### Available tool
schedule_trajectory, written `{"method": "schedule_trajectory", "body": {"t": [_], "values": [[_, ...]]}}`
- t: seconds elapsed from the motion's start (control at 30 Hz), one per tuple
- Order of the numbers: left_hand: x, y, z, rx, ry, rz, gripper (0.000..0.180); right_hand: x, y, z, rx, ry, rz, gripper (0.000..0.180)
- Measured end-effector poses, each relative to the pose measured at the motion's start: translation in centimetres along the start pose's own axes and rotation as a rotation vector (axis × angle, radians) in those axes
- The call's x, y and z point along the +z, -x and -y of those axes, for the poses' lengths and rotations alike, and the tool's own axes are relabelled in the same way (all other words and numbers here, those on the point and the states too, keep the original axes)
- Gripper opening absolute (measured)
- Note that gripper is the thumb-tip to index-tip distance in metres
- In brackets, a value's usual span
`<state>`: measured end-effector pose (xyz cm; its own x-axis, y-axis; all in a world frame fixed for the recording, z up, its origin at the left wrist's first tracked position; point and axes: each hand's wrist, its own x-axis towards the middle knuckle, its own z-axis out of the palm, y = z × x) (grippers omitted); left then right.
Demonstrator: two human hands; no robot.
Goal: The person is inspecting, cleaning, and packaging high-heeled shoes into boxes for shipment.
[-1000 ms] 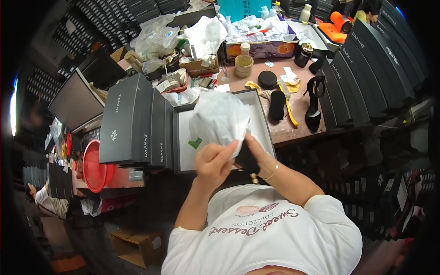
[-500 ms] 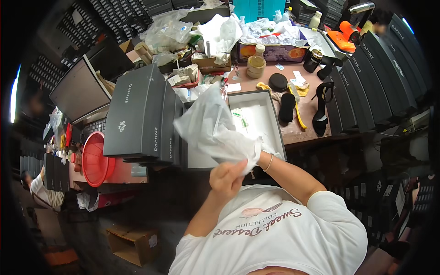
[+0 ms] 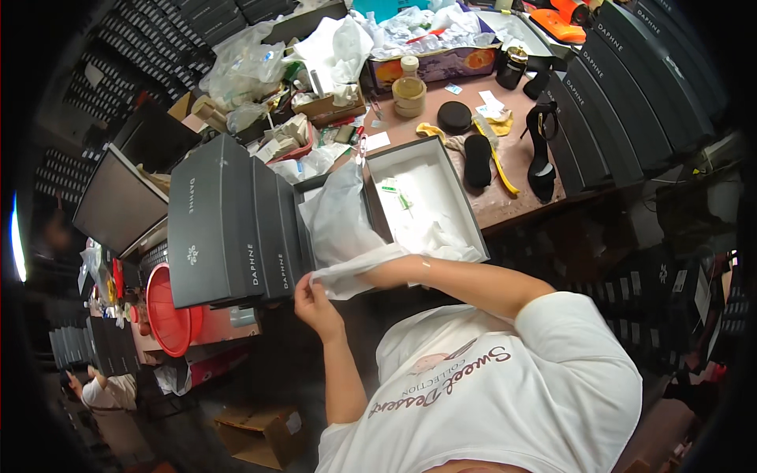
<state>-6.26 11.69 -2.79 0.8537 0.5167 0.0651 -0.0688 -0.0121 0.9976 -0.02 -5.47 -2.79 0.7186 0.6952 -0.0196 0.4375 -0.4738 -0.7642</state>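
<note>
Our left hand [image 3: 314,293] pinched an edge of the white tissue paper [image 3: 341,229]; our right hand lay hidden beneath the sheet, grip impossible to tell. We judged we were spreading the tissue beside the open grey shoe box [image 3: 426,197], and lining it would need both corners held. Dark grey boxes [image 3: 229,221] stood stacked to our left.

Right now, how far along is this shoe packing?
Early to midway, judging by the layout. Done: the open box sits on the table, some white paper inside. In hand: the left hand pinches a tissue sheet; the right hand is hidden behind it. Left: the black heeled sandal and the loose insole lie outside the box.
</note>
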Motion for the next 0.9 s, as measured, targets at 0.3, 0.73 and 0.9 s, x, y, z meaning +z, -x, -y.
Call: {"method": "schedule_trajectory", "body": {"t": [0.3,0.73,0.9], "values": [[4.5,2.9,-5.6,0.747,-0.438,0.284,0.032,-6.4,10.6,-7.8,0.361,0.364,-0.213,0.018],[14.7,2.4,-3.3,-0.478,0.416,0.667,0.041,-10.1,12.7,2.7,-0.216,0.146,-0.5,0.019],[14.5,1.2,-3.1,-0.053,0.1,0.514,0.02,-10.0,14.7,3.1,0.056,-0.241,-0.647,0.054]]}}
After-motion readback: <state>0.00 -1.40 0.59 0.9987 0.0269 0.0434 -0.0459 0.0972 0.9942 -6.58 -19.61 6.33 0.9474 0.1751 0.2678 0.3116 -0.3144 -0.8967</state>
